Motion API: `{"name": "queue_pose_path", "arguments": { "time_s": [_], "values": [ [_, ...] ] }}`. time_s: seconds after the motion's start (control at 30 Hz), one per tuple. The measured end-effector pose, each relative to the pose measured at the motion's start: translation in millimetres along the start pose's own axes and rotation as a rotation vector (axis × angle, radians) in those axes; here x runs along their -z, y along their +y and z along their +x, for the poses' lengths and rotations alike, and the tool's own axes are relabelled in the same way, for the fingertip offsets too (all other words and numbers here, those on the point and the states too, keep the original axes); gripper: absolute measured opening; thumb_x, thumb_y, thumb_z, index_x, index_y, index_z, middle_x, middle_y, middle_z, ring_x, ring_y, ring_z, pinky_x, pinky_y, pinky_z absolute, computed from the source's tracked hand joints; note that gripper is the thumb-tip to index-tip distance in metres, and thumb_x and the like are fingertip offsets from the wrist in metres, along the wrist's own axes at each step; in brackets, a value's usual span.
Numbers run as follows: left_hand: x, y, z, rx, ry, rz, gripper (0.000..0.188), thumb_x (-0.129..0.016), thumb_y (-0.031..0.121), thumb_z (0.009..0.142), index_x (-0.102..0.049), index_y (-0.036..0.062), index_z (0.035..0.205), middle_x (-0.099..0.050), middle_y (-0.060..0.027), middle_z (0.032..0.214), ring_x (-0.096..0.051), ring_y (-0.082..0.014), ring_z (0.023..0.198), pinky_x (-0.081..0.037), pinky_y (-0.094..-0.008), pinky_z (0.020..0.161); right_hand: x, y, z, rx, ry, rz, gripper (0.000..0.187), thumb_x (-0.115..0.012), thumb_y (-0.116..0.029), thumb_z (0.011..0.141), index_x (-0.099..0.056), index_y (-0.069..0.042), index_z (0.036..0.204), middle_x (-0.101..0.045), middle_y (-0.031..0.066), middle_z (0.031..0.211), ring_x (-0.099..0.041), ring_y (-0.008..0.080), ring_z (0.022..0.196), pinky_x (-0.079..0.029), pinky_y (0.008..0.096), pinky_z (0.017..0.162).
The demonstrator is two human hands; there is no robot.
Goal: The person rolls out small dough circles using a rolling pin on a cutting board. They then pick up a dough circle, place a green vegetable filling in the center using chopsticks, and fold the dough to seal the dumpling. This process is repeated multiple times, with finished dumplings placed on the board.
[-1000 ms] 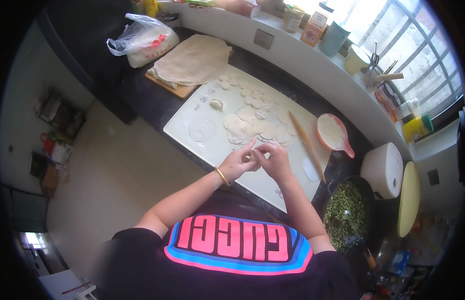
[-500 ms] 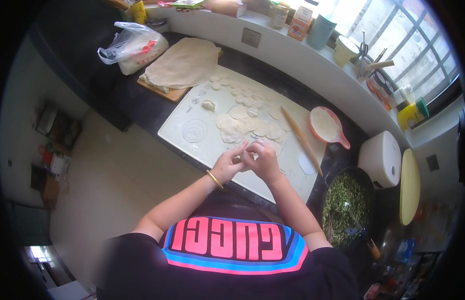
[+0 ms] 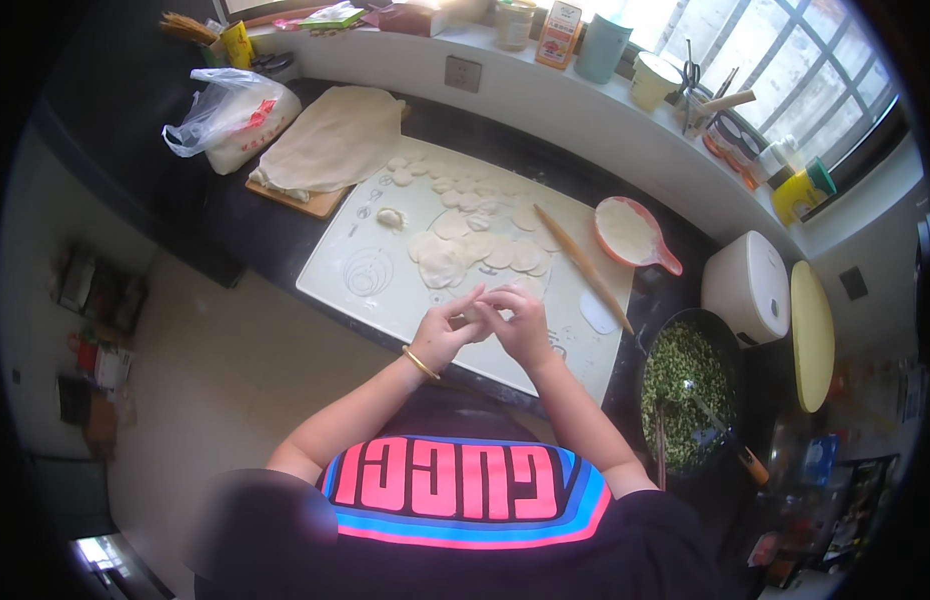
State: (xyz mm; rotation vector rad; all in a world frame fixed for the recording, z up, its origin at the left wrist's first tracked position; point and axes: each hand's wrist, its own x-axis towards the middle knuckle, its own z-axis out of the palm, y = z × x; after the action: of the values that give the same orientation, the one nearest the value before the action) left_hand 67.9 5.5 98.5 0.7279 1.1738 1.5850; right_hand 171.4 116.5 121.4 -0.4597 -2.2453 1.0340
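Observation:
My left hand [image 3: 441,336] and my right hand [image 3: 522,328] meet over the near edge of a white pastry mat [image 3: 330,262]. Their fingers are closed around a small pale dumpling [image 3: 474,314], mostly hidden by the fingers. Just beyond them lie overlapping round dough wrappers [image 3: 444,268], with several small flattened dough pieces [image 3: 445,185] farther back. One folded dumpling [image 3: 391,217] sits apart on the mat's left side. A wooden rolling pin [image 3: 583,267] rests at a slant to the right of the wrappers, next to a white scraper [image 3: 598,313].
A red-handled bowl of flour [image 3: 626,232] stands right of the mat. Nearer is a black pan of chopped green filling [image 3: 689,385], beside a white appliance [image 3: 748,290]. A dough sheet [image 3: 335,137] covers a wooden board at back left, beside a plastic bag [image 3: 247,118].
The view has shifted, so the counter things appear farther left. Both hands stay together with fingers closed on the dumpling; the right fingers have shifted slightly along it.

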Motion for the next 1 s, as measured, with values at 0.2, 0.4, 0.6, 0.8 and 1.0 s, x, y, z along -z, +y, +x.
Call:
{"name": "queue_pose_path", "arguments": {
  "time_s": [0.2, 0.4, 0.6, 0.8, 1.0],
  "values": [
    [3, 3, 0, -0.022, -0.011, 0.021, 0.050, -0.058, 0.004, 0.082, -0.042, 0.0030, 0.129, -0.057, -0.0096, 0.109, -0.057, -0.0139, 0.095, -0.048, -0.0250, 0.080, 9, -1, 1, -0.229, -0.065, 0.168, 0.014, -0.066, -0.010, 0.073, -0.066, 0.001, 0.080, -0.062, 0.0114, 0.076, -0.063, 0.0195, 0.067, -0.048, 0.0284, 0.063],
    [3, 8, -1, 0.001, -0.031, 0.046, 0.048, -0.058, 0.005, 0.083, -0.044, 0.0051, 0.128, -0.059, -0.0073, 0.104, -0.058, -0.0112, 0.089, -0.048, -0.0239, 0.077, 8, -3, 3, -0.271, -0.129, 0.123, 0.012, -0.066, -0.011, 0.073, -0.065, 0.001, 0.076, -0.061, 0.0122, 0.073, -0.060, 0.0208, 0.065, -0.047, 0.0298, 0.060],
    [9, -9, 2, -0.005, -0.004, 0.103, 0.049, -0.058, 0.008, 0.084, -0.043, 0.0089, 0.130, -0.060, -0.0032, 0.094, -0.056, -0.0073, 0.079, -0.048, -0.0231, 0.071, -6, -5, -1, 0.010, 0.033, -0.122, 0.010, -0.066, -0.009, 0.073, -0.065, 0.001, 0.075, -0.061, 0.0065, 0.071, -0.059, 0.0141, 0.071, -0.046, 0.0260, 0.061],
    [9, 1, 2, 0.009, 0.015, 0.099, 0.048, -0.058, 0.009, 0.084, -0.043, 0.0084, 0.129, -0.060, -0.0030, 0.093, -0.055, -0.0060, 0.080, -0.048, -0.0226, 0.070, 0, 6, -2, -0.328, -0.044, 0.227, 0.011, -0.066, -0.010, 0.074, -0.066, 0.001, 0.077, -0.062, 0.0087, 0.073, -0.059, 0.0159, 0.067, -0.046, 0.0263, 0.060],
    [8, -6, 4, -0.003, -0.037, 0.054, 0.046, -0.059, 0.009, 0.084, -0.045, 0.0044, 0.127, -0.062, -0.0049, 0.092, -0.058, -0.0080, 0.080, -0.048, -0.0232, 0.073, -3, -4, 0, -0.207, 0.001, 0.033, 0.012, -0.066, -0.011, 0.073, -0.066, 0.000, 0.076, -0.062, 0.0089, 0.071, -0.059, 0.0163, 0.064, -0.046, 0.0276, 0.058]
  ]
}}
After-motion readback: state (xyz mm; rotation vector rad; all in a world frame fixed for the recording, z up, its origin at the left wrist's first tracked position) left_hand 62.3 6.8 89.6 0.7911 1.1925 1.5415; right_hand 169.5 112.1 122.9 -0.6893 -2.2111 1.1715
